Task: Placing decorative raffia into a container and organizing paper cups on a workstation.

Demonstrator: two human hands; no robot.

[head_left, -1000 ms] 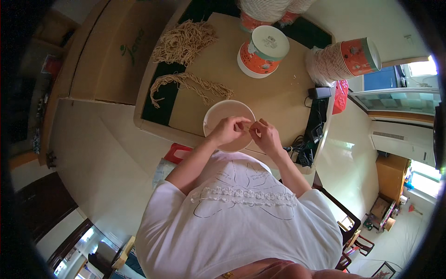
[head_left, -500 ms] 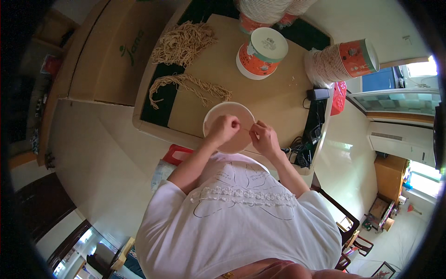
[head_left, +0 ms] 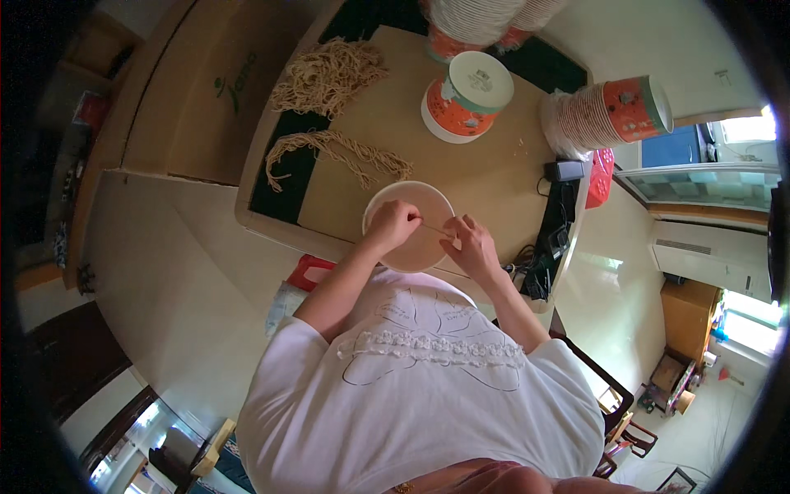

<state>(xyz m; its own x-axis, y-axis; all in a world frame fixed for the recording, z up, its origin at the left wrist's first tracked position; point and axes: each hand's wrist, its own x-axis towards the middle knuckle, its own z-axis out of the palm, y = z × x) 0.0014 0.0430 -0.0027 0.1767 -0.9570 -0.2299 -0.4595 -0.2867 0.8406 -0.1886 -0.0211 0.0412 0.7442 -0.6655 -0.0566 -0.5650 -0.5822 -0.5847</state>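
A round pale paper bowl (head_left: 415, 200) sits on the brown table (head_left: 485, 177) just in front of me. My left hand (head_left: 393, 225) is closed over the bowl's left side, pinching one end of a thin tan cord (head_left: 435, 231). My right hand (head_left: 471, 244) rests at the bowl's right rim and pinches the cord's other end, so the strand runs taut between both hands above the bowl.
Two bundles of tan cord lie on the table's left, a loose one (head_left: 329, 74) and a twisted one (head_left: 341, 151). Orange-and-white paper tubs (head_left: 467, 97) stand at the back, a sideways stack (head_left: 613, 111) at the right. Black cables (head_left: 551, 239) hang off the right edge.
My hands have drawn slightly apart over the bowl, stretching the cord between them. Nothing else moved.
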